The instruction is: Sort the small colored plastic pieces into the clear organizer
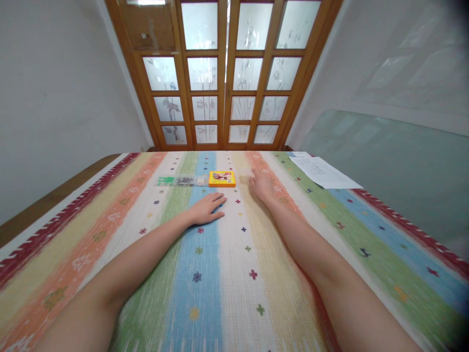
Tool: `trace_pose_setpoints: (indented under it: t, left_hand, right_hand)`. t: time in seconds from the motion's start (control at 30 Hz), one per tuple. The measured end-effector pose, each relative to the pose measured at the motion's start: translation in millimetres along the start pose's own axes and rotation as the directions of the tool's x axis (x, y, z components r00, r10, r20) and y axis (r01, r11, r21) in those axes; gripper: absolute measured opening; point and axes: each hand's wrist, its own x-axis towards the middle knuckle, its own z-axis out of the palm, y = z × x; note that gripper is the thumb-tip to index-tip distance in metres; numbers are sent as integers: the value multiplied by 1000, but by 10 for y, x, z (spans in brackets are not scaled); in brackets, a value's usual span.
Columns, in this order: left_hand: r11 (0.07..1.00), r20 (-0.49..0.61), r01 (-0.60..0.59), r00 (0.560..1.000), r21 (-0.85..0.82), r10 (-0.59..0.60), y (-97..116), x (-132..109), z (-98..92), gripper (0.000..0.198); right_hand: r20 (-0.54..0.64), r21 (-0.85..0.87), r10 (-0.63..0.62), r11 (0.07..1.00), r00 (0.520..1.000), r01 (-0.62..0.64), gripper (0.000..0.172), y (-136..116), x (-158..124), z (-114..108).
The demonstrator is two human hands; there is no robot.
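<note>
My left hand point(207, 208) lies palm down on the cloth, fingers stretched and apart, just in front of a small yellow box point(222, 179) with a printed picture. To the right of the box, my right hand point(262, 185) has its fingers closed on a pale, see-through plastic bag point(245, 173), smeared by motion. Left of the box is a row of clear bags: one with green pieces point(166, 181), one with dark pieces point(184, 181), and one with pale pieces point(201, 181). What is in the bag at my right hand is too blurred to make out.
A striped, patterned tablecloth point(234, 264) covers the table. White paper sheets point(322, 172) lie at the far right. Behind the table stand wooden doors point(226, 73) with frosted panes, and a pale green board point(388, 171) is along the right wall.
</note>
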Motion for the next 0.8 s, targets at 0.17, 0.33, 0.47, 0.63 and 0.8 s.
trace_pose_setpoints:
  t: [0.17, 0.33, 0.47, 0.63, 0.8]
  left_hand:
    - [993, -97, -92, 992, -80, 84, 89, 48, -35, 37]
    - [994, -159, -57, 986, -95, 41, 55, 67, -70, 22]
    - [998, -187, -17, 982, -65, 4, -11, 59, -74, 19]
    - [999, -206, 11, 978, -45, -20, -53, 40, -82, 17]
    - [994, -239, 36, 969, -103, -60, -63, 30, -102, 18]
  right_hand:
    - [89, -14, -69, 997, 994, 71, 46, -5, -6, 61]
    - [61, 52, -127, 991, 990, 124, 52, -89, 22, 151]
    - [46, 94, -263, 962, 964, 258, 56, -267, 84, 274]
    - [153, 64, -441, 897, 884, 437, 66, -503, 240, 381]
    - [286, 43, -462, 881, 839, 471, 74, -598, 426, 397]
